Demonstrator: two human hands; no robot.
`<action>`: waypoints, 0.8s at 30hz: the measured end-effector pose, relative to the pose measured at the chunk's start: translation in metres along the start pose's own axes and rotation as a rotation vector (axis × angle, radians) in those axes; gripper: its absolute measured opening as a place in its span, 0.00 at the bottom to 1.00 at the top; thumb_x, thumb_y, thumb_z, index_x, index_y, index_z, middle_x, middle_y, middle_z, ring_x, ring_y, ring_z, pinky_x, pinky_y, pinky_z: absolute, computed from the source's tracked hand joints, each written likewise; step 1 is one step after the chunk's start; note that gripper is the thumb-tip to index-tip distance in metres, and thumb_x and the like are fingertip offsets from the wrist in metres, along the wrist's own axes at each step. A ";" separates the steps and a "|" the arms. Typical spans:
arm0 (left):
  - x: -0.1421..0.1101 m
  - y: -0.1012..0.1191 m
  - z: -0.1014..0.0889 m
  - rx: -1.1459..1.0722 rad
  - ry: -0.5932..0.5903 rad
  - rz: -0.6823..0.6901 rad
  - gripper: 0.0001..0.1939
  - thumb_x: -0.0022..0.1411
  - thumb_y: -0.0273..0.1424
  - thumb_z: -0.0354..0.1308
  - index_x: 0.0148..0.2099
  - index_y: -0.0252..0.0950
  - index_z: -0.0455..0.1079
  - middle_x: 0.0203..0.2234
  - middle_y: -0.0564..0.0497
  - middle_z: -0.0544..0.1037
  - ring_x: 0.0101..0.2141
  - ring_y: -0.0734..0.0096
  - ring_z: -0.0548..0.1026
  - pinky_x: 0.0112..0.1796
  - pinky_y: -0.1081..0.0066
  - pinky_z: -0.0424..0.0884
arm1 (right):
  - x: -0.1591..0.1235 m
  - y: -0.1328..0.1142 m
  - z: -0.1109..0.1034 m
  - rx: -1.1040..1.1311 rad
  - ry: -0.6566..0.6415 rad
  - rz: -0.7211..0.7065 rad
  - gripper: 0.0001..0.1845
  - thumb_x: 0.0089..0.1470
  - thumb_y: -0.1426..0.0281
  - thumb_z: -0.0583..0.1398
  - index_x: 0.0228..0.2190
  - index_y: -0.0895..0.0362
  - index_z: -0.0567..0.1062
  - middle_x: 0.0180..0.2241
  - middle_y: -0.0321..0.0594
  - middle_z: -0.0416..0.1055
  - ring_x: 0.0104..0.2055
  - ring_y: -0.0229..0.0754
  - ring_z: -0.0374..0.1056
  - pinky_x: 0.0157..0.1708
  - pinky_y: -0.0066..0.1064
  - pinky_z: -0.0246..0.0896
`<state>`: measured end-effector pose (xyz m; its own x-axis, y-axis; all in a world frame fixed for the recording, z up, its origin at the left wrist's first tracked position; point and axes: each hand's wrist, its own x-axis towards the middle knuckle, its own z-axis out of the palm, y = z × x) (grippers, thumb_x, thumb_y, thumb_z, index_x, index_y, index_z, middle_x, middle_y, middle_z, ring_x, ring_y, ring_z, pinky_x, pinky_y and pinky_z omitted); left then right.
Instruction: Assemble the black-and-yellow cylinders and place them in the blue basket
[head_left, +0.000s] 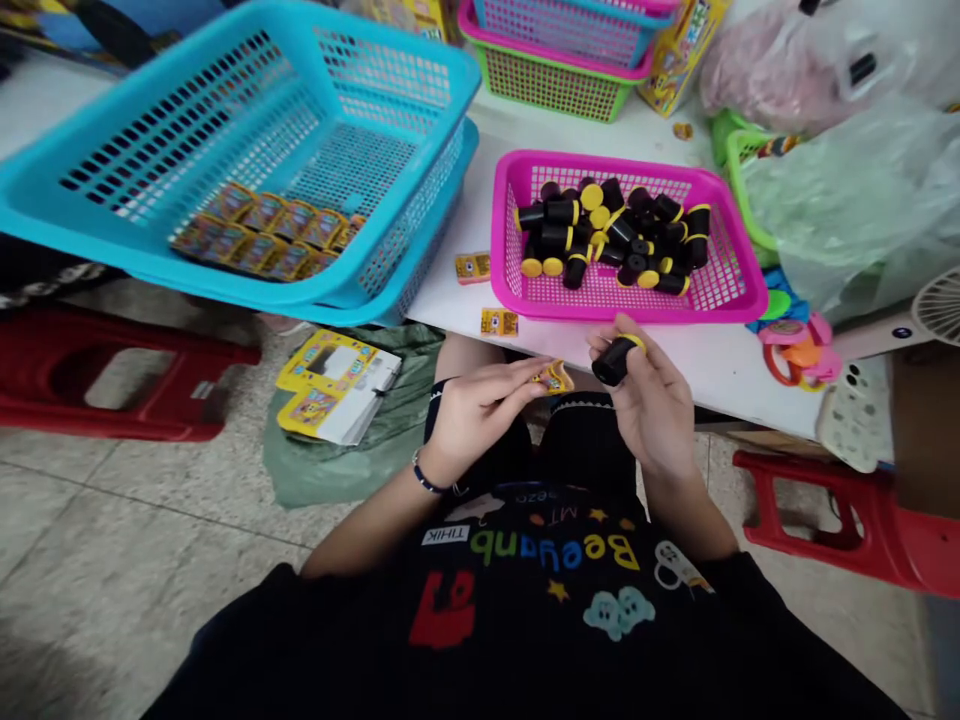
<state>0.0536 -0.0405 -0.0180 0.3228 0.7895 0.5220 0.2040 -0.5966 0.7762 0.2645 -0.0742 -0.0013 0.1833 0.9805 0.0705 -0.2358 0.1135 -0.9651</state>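
My left hand (pixel 476 405) is closed in a pinch on a small yellow printed box (pixel 556 378), held just below the table's edge. Beside it, my right hand (pixel 651 400) grips a black cylinder with a yellow cap (pixel 616 359), tilted toward the box. The two items are close but apart. Straight ahead on the white table (pixel 705 360) stands a pink basket (pixel 517 290) heaped with several more black and yellow cylinders (pixel 611 235).
A tilted blue basket (pixel 150 130) at left holds rows of small printed boxes (pixel 262 235). Two loose boxes (pixel 472 267) lie on the table. Flat cartons (pixel 337 385) lie on a green bag on the floor. Red stools (pixel 112 375) stand both sides; plastic bags (pixel 847 190) at right.
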 end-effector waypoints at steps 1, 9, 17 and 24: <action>0.001 0.000 0.000 0.002 -0.005 0.011 0.12 0.75 0.36 0.62 0.50 0.40 0.86 0.48 0.49 0.87 0.48 0.62 0.87 0.53 0.68 0.84 | 0.000 -0.005 0.006 -0.018 -0.009 -0.039 0.19 0.65 0.53 0.64 0.54 0.45 0.80 0.57 0.38 0.80 0.62 0.47 0.77 0.65 0.50 0.73; -0.001 0.000 0.002 0.033 0.058 0.078 0.11 0.74 0.36 0.64 0.52 0.42 0.85 0.47 0.50 0.88 0.45 0.65 0.88 0.51 0.72 0.83 | 0.000 0.000 0.035 0.014 -0.096 -0.088 0.23 0.66 0.50 0.64 0.58 0.44 0.79 0.56 0.38 0.82 0.63 0.48 0.77 0.68 0.52 0.72; -0.003 0.003 0.001 0.014 0.089 -0.011 0.16 0.75 0.42 0.61 0.51 0.39 0.86 0.44 0.49 0.88 0.42 0.66 0.88 0.47 0.74 0.84 | -0.001 0.010 0.030 -0.057 -0.061 -0.057 0.30 0.64 0.46 0.64 0.60 0.46 0.77 0.57 0.41 0.81 0.64 0.49 0.76 0.68 0.53 0.71; -0.005 0.004 0.006 -0.207 0.119 -0.232 0.21 0.70 0.50 0.65 0.49 0.38 0.86 0.43 0.47 0.88 0.36 0.64 0.88 0.41 0.71 0.86 | -0.006 0.005 0.027 -0.397 -0.057 -0.340 0.21 0.68 0.58 0.63 0.60 0.41 0.77 0.59 0.37 0.78 0.64 0.45 0.75 0.68 0.47 0.71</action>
<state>0.0586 -0.0475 -0.0194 0.1769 0.9194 0.3514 0.0631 -0.3669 0.9281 0.2364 -0.0752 0.0003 0.1313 0.9075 0.3990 0.2099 0.3680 -0.9058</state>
